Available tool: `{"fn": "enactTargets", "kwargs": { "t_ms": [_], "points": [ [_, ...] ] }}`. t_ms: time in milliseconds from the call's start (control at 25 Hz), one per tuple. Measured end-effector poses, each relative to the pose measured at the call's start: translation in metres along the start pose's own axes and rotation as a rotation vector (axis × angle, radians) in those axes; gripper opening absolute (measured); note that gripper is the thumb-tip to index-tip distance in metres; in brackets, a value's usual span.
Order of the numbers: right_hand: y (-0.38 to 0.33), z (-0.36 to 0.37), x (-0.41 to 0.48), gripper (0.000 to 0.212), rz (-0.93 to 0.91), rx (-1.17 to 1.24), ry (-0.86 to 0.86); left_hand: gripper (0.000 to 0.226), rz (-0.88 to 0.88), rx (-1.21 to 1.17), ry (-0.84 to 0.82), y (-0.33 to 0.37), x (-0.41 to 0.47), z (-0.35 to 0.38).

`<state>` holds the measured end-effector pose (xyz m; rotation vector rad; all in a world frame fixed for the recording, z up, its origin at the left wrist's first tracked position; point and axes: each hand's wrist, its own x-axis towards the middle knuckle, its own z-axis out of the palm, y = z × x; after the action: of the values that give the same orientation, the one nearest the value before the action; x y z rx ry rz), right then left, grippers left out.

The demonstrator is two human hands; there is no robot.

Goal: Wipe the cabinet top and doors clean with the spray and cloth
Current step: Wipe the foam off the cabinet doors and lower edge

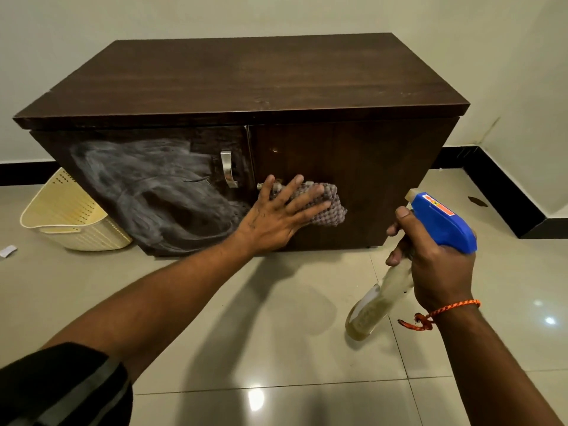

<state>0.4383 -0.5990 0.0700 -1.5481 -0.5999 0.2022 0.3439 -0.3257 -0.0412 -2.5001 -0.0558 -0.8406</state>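
Dark wood-grain laminate covers the cabinet, a low box with a flat overhanging top and two doors, standing on a glossy tiled floor against a pale wall. Its surfaces look hard, smooth and stiff, so they should take firm pressure without giving.

The left door carries broad greyish, streaky smears beside its curved metal handle. The right door looks dark and unsmeared.

The cloth, a soft grey-brown rag with a bumpy, waffle-like weave, lies flat against the right door just beside the seam between the doors. The left hand presses it there with fingers spread wide and straight. Limp and light, the cloth is best driven this way, under an open palm (bunched up, it would cover less).

The spray bottle is held in the air to the right, clear of the cabinet, with its nozzle turned toward the door. The right hand is wrapped round its narrow neck, forefinger raised at the front under the nozzle. The blue plastic head is rigid and the clear body shows yellowish liquid. It is probably light enough for one hand, though possibly slick if wet, so the neck is the sure place to grip.

A cream perforated plastic basket lies tipped on the floor at the cabinet's left end.
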Motion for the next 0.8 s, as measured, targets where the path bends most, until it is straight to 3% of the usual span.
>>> {"fn": "enactTargets", "kwargs": {
  "t_ms": [120, 280, 440, 640, 800],
  "points": [
    [0.014, -0.007, 0.003, 0.007, 0.018, -0.018, 0.039, 0.079, 0.154, 0.013, -0.17, 0.021, -0.049, 0.037],
    [0.031, -0.018, 0.007, 0.012, 0.046, -0.068, 0.074, 0.095, 0.319, -0.033, -0.325, 0.038, -0.067, 0.064],
    [0.035, -0.023, 0.01, 0.041, 0.079, -0.063, 0.092, 0.099, 0.325, -0.023, -0.291, 0.048, -0.052, 0.07],
    [0.032, -0.033, 0.008, 0.027, 0.057, -0.052, 0.114, 0.083, 0.462, 0.058, -0.283, 0.104, 0.043, 0.067],
    [0.034, -0.052, 0.005, 0.022, 0.048, -0.082, 0.139, 0.09, 0.542, 0.198, -0.336, 0.139, 0.083, 0.078]
  ]
}}
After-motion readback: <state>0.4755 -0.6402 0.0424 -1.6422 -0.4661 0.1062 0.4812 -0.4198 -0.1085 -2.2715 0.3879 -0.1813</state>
